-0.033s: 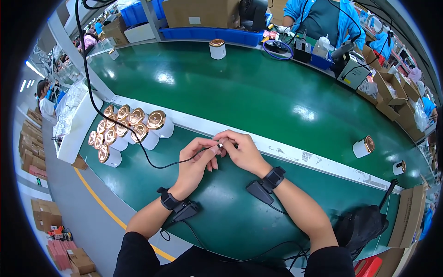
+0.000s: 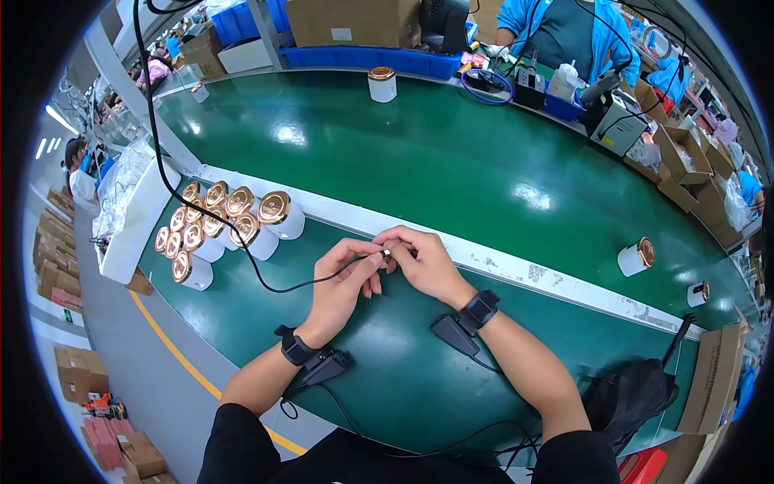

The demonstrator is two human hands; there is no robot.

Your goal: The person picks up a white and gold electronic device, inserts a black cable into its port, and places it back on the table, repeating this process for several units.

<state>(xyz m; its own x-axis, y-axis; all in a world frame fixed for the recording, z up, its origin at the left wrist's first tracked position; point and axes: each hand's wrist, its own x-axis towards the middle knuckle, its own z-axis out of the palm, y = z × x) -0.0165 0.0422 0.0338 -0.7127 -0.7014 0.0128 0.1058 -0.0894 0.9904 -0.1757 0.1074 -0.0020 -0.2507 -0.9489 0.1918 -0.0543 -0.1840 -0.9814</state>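
Observation:
A thin black cable hangs down from the upper left, runs over the group of jars and ends between my hands. My left hand is closed, its thumb and fingers pinching the cable near its end. At the small silvery tip, my right hand is closed too, thumb and forefinger pressed together. Its fingers partly hide the tip. Both hands are raised over the near green bench, their fingertips almost touching. To the left of them stand several white jars with shiny copper-coloured lids, close together.
A white rail divides the near bench from the green belt, which carries jars spaced apart. A black bag lies at right beside a cardboard box. Across the belt sits a person in blue.

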